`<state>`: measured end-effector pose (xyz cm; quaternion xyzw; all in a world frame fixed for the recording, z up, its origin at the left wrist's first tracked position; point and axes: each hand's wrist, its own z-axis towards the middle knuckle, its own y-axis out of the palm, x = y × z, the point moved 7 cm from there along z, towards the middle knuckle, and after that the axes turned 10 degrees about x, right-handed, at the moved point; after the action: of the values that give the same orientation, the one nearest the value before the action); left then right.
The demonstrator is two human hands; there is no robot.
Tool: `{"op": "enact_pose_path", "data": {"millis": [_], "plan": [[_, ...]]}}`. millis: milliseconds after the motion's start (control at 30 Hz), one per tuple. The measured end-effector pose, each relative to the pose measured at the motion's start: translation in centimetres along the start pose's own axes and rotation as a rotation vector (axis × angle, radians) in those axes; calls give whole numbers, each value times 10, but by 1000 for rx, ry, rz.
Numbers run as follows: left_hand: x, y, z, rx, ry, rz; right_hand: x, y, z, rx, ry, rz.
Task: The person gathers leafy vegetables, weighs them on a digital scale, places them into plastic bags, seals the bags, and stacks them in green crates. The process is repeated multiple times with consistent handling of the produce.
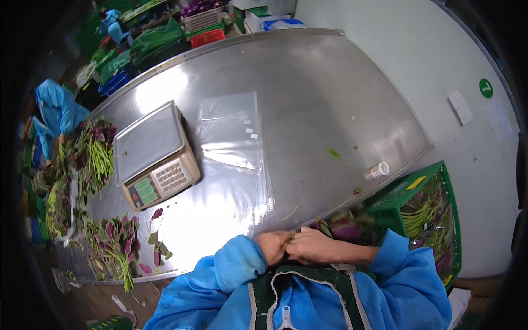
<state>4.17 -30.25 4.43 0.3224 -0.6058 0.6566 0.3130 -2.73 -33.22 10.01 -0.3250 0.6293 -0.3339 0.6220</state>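
Observation:
My left hand [274, 246] and my right hand [310, 246] meet at the table's front edge, close to my chest. Both have curled fingers, and whatever lies between them is hidden. Beyond my right forearm, blurred amaranth leaves [346, 227] in purple and green show at the edge. A stack of clear plastic bags [231, 165] lies flat on the steel table [305, 82], ahead of my left hand. Left of the bags stands a digital weighing scale [156, 159] with only a small speck on its pan.
Amaranth bunches [115, 243] lie at the left, more [97, 156] beside the scale. A green crate [429, 222] of bagged greens stands right, near a small white roll [378, 169]. Loose leaves [334, 153] dot the table. Another person [60, 107] handles greens at the far left.

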Motion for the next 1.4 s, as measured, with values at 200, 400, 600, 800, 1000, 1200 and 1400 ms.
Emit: {"op": "enact_pose_path", "data": {"millis": [200, 400, 600, 800, 1000, 1200, 1400], "plan": [[12, 4, -39, -403, -166, 96, -1, -22, 38, -254, 182, 687], [0, 11, -68, -170, -56, 69, 74, 79, 16, -660, 364, 517], [-2, -55, -118, -48, -42, -541, 53, 59, 5, -489, 424, 345], [-28, -74, -68, 201, -3, -161, 47, 43, -7, -242, 567, 501], [-57, -66, -2, 334, 77, -188, 90, 61, -30, -137, 829, 548], [-194, -102, -65, 402, -178, 362, 106, 66, -114, 153, 1031, 1384], [-182, -69, 5, 331, -147, -15, 89, 56, -105, 246, 968, 1404]]}}
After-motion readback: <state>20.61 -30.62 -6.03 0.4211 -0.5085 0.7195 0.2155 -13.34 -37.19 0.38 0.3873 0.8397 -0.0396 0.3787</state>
